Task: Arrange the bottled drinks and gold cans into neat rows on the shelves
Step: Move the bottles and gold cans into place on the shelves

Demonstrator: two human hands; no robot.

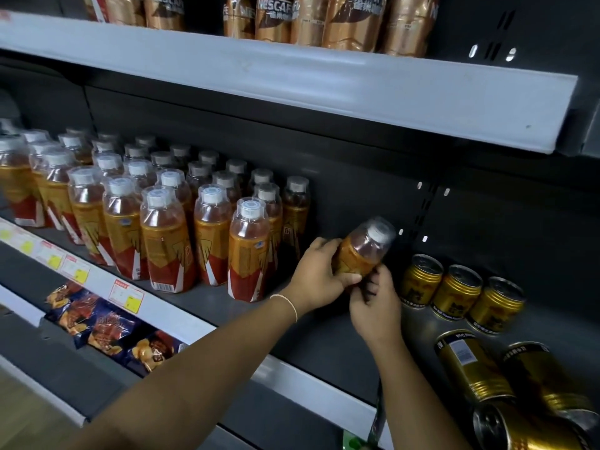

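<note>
Hidden: bottom of the held bottle [360, 251], covered by fingers.
Cut off: tops of the brown coffee bottles [272, 17] on the top shelf [292, 76]; one lying can at the bottom right edge.
Blurry: standing bottles [165, 235] at the far left, hard to count.
Held bottle place: over the middle shelf [324, 339], between the standing bottles on the left and the gold cans on the right.
Held bottle tilt: leaning, white cap up, right and far, toward the back wall.
Left hand [319, 274]: wrapped round the held bottle's lower body from the left.
Right hand [376, 306]: fingertips gripping the same bottle from below.
Standing bottles count: over twenty, upright in rows.
Standing cans [457, 292]: three, upright, far right.
Lying cans [470, 365]: three, on their sides, near right.
Lower shelf: blue snack bags [107, 326].
</note>
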